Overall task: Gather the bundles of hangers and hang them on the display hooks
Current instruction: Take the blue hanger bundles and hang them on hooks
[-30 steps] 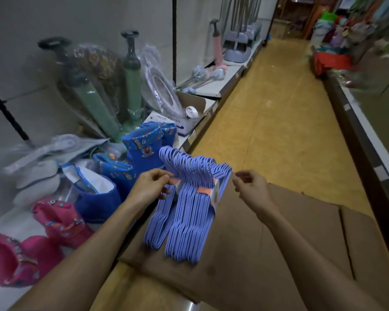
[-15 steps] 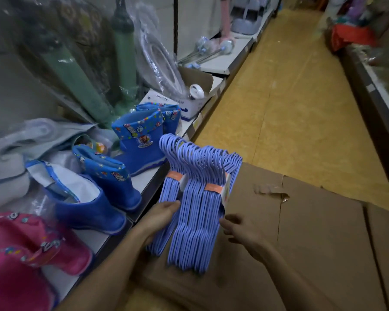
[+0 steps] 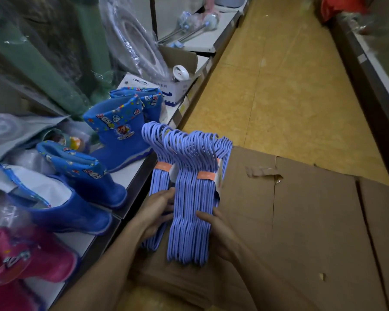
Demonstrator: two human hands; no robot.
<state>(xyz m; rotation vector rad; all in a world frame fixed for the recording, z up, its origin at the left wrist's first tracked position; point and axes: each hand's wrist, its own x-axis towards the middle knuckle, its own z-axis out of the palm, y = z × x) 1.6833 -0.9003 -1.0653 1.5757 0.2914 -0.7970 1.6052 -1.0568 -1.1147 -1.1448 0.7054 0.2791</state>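
Observation:
Several bundles of lilac-blue plastic hangers (image 3: pixel 190 194), each banded with an orange paper label, lie stacked on a flattened cardboard box (image 3: pixel 301 221), hooks pointing away from me. My left hand (image 3: pixel 157 209) grips the left side of the stack around its middle. My right hand (image 3: pixel 216 230) holds the right side, thumb over the top of the hangers and fingers tucked beneath. No display hooks are in view.
A low white shelf (image 3: pixel 130 176) on the left carries blue rubber boots (image 3: pixel 119 135), pink boots (image 3: pixel 27 261), a small white carton (image 3: pixel 166 90) and plastic-wrapped goods. A yellow tiled aisle (image 3: pixel 279 86) runs ahead, with another shelf edge (image 3: pixel 373 81) along the right.
Both hands slid down from the labelled necks of the hangers to the middle of the stack and closed in on its two sides. The camera tilted down and moved closer.

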